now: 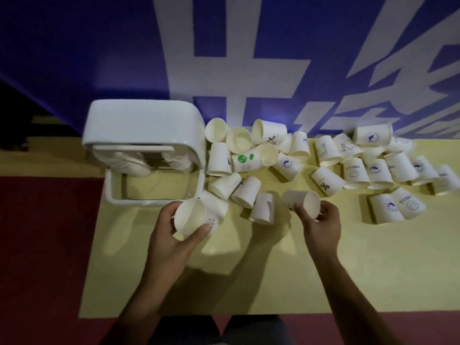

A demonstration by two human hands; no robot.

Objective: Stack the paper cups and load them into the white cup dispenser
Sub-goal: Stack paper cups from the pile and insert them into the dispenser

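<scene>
My left hand [171, 235] grips a white paper cup [191, 216], its mouth tilted toward me, just in front of the white cup dispenser [142, 128]. My right hand [321, 220] holds a second paper cup [302, 201] lying on its side, mouth facing me. The dispenser stands at the table's back left with an open tray frame [109, 190] at its base; stacked cups [129, 163] show under its hood. Several loose cups [281, 158] lie scattered across the yellow table [298, 270], most on their sides.
A blue wall with large white characters [224, 46] rises right behind the table. Red floor [44, 245] lies to the left of the table. More loose cups [395, 168] crowd the back right. The table's front edge runs just above my legs.
</scene>
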